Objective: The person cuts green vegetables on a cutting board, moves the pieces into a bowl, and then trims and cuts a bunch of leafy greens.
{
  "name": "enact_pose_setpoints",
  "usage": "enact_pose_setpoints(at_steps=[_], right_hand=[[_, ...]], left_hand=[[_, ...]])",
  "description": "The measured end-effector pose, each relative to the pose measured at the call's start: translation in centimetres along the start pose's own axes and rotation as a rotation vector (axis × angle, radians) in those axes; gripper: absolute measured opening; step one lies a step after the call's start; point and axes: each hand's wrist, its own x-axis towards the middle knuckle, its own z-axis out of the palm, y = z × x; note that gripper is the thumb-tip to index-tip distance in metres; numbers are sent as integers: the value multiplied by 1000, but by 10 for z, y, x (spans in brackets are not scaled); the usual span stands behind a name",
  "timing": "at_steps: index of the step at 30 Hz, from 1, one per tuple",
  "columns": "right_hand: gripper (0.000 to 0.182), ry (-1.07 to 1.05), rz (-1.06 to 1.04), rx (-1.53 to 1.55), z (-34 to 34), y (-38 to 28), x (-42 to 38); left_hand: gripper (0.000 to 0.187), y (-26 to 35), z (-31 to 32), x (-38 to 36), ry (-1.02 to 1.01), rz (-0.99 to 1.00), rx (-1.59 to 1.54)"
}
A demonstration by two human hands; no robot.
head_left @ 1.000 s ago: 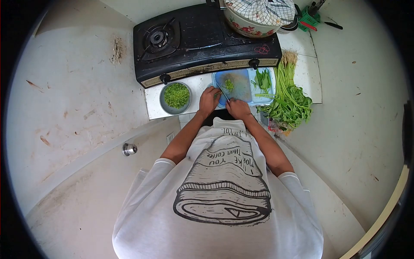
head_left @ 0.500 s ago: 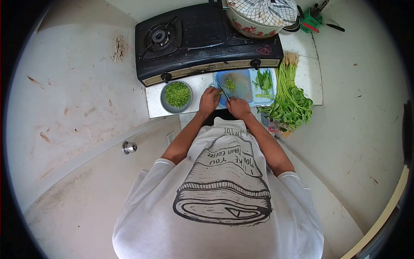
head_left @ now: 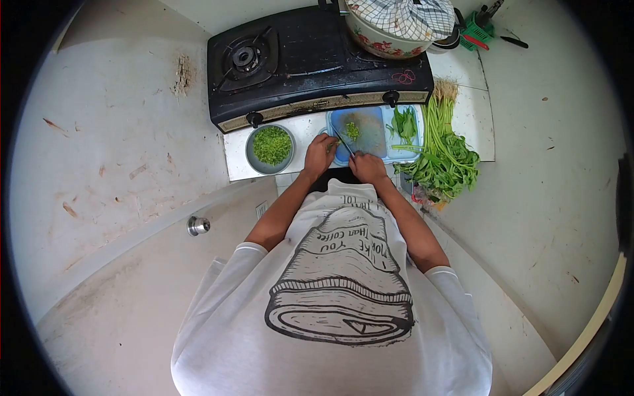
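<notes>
My right hand (head_left: pixel 367 167) is closed on the handle of a knife, whose blade (head_left: pixel 343 140) slants up and left over the blue tray (head_left: pixel 373 142). At the tray's left edge, my left hand (head_left: pixel 320 155) has its fingers pinched together beside the blade, on a bit of green stalk that is mostly hidden. A small heap of chopped greens (head_left: pixel 352 131) lies on the tray just beyond the blade. Loose green leaves (head_left: pixel 404 125) rest in the tray's right part. Left of my hands stands a grey bowl (head_left: pixel 249 157) full of finely chopped greens (head_left: pixel 271 145).
Behind the tray stands a black gas stove (head_left: pixel 304 59) bearing a flowered pot (head_left: pixel 386 46) under a checked cloth. A long bunch of leafy greens (head_left: pixel 439 142) lies at the right. Farther back are a green basket (head_left: pixel 477 31) and a knife (head_left: pixel 514 41).
The knife and my right hand have shifted very slightly. My left hand stays almost where it was, and the greens look unchanged.
</notes>
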Motion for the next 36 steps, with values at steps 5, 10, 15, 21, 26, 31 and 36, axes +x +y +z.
enact_pose_setpoints(at_steps=[5, 10, 15, 21, 26, 31, 36], right_hand=[[43, -22, 17, -46, 4, 4, -5], [40, -35, 17, -86, -2, 6, -16], [40, 12, 8, -107, 2, 3, -12], [41, 59, 34, -42, -8, -5, 2], [42, 43, 0, -20, -11, -2, 0], [42, -34, 2, -42, -7, -3, -5], [43, -23, 25, -52, 0, -5, -8]], left_hand=[[13, 2, -2, 0, -6, -5, -5], [13, 3, -2, 1, -1, -7, -7], [13, 2, -2, 1, 0, 3, -4], [14, -4, 2, -1, 14, 21, -20], [14, -1, -1, -1, -6, 11, 1], [15, 0, -2, -1, 0, 1, -25], [16, -1, -1, -1, 6, 5, -16]])
